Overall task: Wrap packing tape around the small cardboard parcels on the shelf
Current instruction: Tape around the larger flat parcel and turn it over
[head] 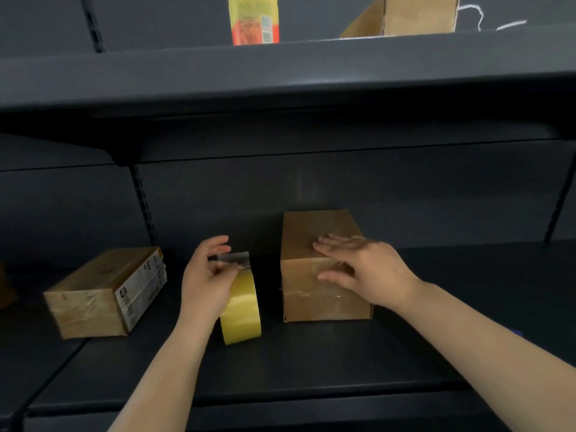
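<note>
**Taping station: hands on roll and centre parcel**

Landmark: the plain cardboard parcel [322, 266] standing on the dark lower shelf [311, 369], near its back panel.

The right hand [364, 269] rests flat on this parcel at its top front edge. Its fingers are straight and slightly spread, lying across the top face, with the thumb down on the front face. Clear tape shows as a glossy, wrinkled band across that front face.

Just left of the parcel, apart from it, a roll of yellow packing tape [241, 310] stands on edge on the shelf. The left hand [207, 282] holds the roll from its far-left side; thumb and fingers are curled and pinch a short loose tape end [232, 260] lifted above the roll.

Well left of the parcel lies a second parcel [106, 291], printed labels on its right side and tape over its near end.

Above the parcel, on the upper shelf [280, 76], stand a yellow-and-orange carton [254, 20] and an open cardboard box [405, 15].
</note>
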The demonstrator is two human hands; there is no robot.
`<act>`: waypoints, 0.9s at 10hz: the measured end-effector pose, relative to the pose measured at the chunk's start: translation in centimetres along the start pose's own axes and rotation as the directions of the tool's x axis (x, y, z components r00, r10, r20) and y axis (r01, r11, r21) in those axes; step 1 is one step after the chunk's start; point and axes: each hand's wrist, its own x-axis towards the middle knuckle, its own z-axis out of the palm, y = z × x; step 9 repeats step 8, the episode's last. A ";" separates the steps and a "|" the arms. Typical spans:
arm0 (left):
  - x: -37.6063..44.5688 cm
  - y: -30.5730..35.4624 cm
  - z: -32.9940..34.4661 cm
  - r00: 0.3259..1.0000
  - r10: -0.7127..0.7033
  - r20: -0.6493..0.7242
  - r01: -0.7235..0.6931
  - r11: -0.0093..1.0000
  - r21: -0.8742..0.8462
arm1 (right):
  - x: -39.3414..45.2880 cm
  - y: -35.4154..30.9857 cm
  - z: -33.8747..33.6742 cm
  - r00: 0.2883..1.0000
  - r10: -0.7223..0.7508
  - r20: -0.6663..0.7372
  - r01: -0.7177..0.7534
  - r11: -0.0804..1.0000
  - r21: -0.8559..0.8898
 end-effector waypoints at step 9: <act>6.9 -2.5 0.6 0.921 -0.318 0.225 0.345 0.935 -0.088 | -2.1 -1.7 -2.9 0.997 0.082 0.011 -0.082 0.986 0.142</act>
